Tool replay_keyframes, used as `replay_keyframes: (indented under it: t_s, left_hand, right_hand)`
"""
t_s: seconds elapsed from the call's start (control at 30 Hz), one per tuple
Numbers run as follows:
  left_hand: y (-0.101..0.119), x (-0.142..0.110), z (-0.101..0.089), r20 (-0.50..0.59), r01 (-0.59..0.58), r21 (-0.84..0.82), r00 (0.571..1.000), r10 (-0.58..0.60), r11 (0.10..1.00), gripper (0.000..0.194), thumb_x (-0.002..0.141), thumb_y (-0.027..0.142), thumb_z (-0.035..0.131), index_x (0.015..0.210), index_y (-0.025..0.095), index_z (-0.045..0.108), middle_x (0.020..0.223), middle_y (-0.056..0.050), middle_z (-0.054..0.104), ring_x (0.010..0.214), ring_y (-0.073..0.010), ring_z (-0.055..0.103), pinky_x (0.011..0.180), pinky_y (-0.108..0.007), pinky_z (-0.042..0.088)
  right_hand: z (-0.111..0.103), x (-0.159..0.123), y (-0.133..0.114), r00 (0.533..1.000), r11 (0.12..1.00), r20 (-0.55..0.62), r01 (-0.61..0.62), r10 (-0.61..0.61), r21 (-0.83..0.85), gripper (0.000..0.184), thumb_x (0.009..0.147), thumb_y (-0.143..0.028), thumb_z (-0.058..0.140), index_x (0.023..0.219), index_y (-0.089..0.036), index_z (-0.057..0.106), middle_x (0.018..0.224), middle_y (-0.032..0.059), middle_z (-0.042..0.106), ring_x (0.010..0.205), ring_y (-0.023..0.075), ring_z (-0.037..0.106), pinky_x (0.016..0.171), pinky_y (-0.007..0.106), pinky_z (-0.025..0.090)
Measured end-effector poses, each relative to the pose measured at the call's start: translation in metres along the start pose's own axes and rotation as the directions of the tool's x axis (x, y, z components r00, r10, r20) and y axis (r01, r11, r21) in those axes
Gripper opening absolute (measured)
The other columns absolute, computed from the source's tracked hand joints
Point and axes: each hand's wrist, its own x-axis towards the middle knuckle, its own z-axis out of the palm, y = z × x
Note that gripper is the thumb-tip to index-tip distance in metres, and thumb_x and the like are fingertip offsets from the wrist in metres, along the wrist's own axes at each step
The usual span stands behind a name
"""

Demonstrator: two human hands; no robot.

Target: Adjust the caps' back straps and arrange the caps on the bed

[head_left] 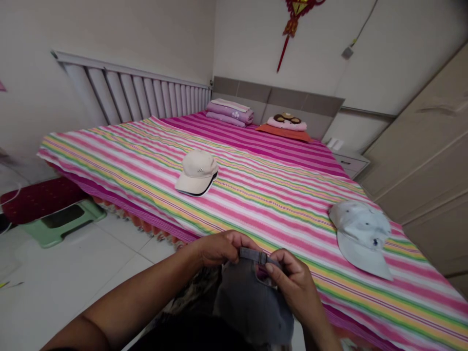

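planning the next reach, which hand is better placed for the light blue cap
Likely the right hand; the light blue cap lies nearer it, though it and the left hand hold the gray cap.

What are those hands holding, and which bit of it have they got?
A gray baseball cap, by its back strap: the left hand has one side, the right hand the other, with the buckle between them.

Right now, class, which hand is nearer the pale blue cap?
Right. The right hand sits left of the pale blue cap; the left hand is farther left, beyond the right one.
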Motion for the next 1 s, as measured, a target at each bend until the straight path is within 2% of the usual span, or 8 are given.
replay_keyframes:
  t_s: [0.2,0.3,0.47,0.87,1.0]
  left_hand:
    - [-0.004,0.000,0.002,-0.068,-0.014,-0.031,0.998,0.012,0.999,0.043,0.051,0.018,0.073,0.092,0.008,0.066,0.078,-0.007,0.068,0.067,-0.0114,0.059,0.068,-0.022,0.043]
    - [-0.006,0.003,0.004,-0.125,-0.021,-0.005,0.992,0.020,1.000,0.030,0.054,0.023,0.075,0.079,0.009,0.066,0.069,-0.004,0.066,0.060,-0.0084,0.057,0.061,-0.019,0.041]
    - [-0.010,0.009,0.008,-0.211,-0.015,-0.021,0.977,0.011,1.000,0.018,0.056,0.020,0.074,0.067,0.010,0.063,0.059,0.000,0.061,0.049,-0.0056,0.052,0.050,-0.017,0.038]
    - [-0.020,0.011,0.013,-0.212,-0.074,-0.124,0.976,0.047,0.990,0.017,0.049,0.017,0.073,0.055,0.009,0.058,0.048,0.002,0.054,0.040,-0.0040,0.043,0.041,-0.016,0.029]
    - [-0.018,0.010,0.015,-0.209,-0.071,-0.141,0.977,0.040,0.987,0.018,0.049,0.017,0.073,0.058,0.009,0.059,0.049,0.002,0.054,0.041,-0.0043,0.044,0.043,-0.017,0.030]
  right_hand:
    - [0.003,-0.001,0.000,1.000,0.999,0.014,0.001,-0.002,0.048,0.025,0.077,-0.041,0.054,0.069,-0.018,0.050,0.060,-0.0010,0.052,0.055,0.0115,0.042,0.052,0.024,0.033]
    - [0.003,-0.001,-0.001,1.000,0.999,0.011,0.017,-0.017,0.031,0.024,0.077,-0.040,0.054,0.070,-0.018,0.051,0.060,-0.0013,0.051,0.055,0.0116,0.042,0.052,0.024,0.032]
    - [0.005,-0.002,-0.004,0.998,0.998,-0.011,0.065,-0.065,-0.003,0.023,0.077,-0.039,0.054,0.069,-0.018,0.051,0.060,-0.0026,0.046,0.055,0.0112,0.040,0.052,0.024,0.032]
    - [0.009,0.000,-0.009,0.996,0.996,0.032,0.089,-0.088,-0.029,0.021,0.075,-0.039,0.056,0.072,-0.018,0.052,0.065,-0.0005,0.051,0.060,0.0131,0.047,0.054,0.024,0.037]
    - [0.009,0.000,-0.014,0.980,0.967,-0.029,0.191,-0.199,-0.171,0.018,0.078,-0.033,0.054,0.090,-0.021,0.055,0.069,-0.0001,0.056,0.062,0.0140,0.053,0.055,0.024,0.042]
